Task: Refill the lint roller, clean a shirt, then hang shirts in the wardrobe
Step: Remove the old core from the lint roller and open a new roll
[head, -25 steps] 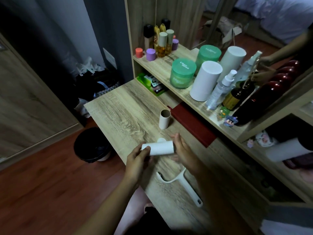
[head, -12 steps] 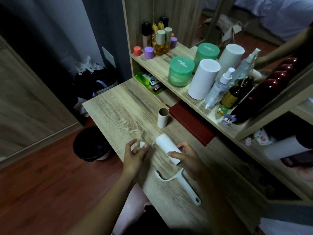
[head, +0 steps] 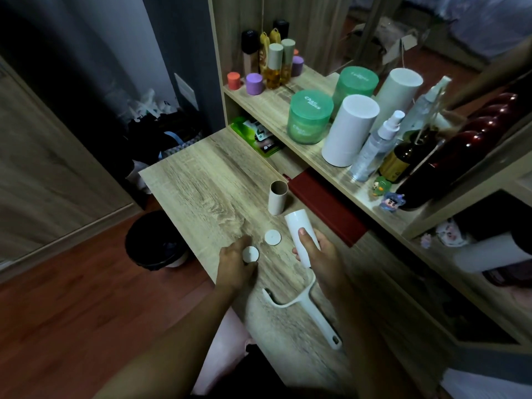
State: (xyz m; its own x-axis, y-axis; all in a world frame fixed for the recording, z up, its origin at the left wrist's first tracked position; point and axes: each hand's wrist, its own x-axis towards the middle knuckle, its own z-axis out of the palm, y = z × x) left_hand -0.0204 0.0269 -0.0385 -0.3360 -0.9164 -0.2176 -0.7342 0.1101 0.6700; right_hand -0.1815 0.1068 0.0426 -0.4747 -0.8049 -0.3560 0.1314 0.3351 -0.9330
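My right hand (head: 321, 259) grips a white lint roll refill (head: 298, 228), tilted with its far end up over the wooden desk (head: 201, 185). My left hand (head: 237, 264) pinches a small white round cap (head: 250, 254) between thumb and fingers. A second white cap (head: 272, 237) lies flat on the desk between the hands. The empty cardboard core (head: 277, 197) stands upright just beyond. The white lint roller handle (head: 309, 311) lies bare on the desk below my right hand.
A dark red book (head: 325, 208) lies by the shelf unit. The shelf (head: 267, 105) carries green jars, a white cylinder, spray bottles and small bottles. A black bin (head: 157, 240) stands on the floor left of the desk.
The refill, held level in both hands a second ago, is now in my right hand alone and tilted up. My left hand came away holding a cap; another cap lies on the desk.
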